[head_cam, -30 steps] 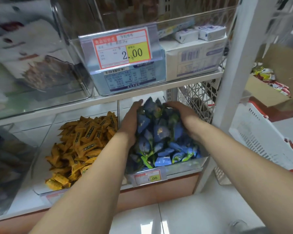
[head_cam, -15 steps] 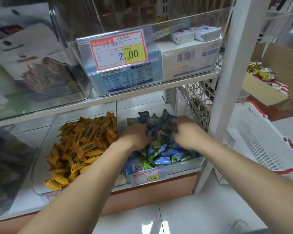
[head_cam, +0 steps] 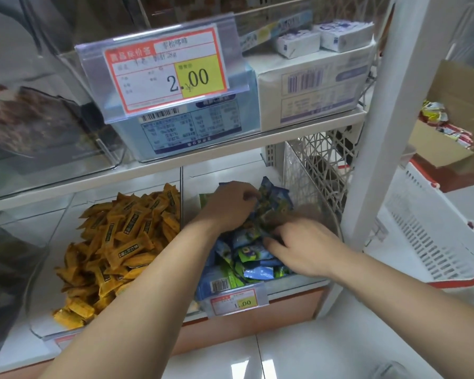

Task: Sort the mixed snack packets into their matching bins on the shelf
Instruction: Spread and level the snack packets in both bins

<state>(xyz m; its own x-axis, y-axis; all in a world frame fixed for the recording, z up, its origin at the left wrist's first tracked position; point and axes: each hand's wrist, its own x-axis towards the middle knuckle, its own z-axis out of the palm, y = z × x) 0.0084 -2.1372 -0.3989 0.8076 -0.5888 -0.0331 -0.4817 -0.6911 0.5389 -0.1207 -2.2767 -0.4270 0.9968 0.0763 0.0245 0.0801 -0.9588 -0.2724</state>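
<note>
Blue-green snack packets (head_cam: 255, 258) fill the clear bin (head_cam: 298, 283) behind the "1.00" price tag (head_cam: 234, 302). My left hand (head_cam: 227, 207) pinches one farther back. My right hand (head_cam: 305, 248) digs in nearer, grip unclear. Above hangs a "2.00" tag (head_cam: 166, 69).

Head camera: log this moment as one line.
bin: lower right, blue packets | left grip: pinches blue packets | right grip: on the pile, hold unclear | yellow packets: alongside, untouched
</note>
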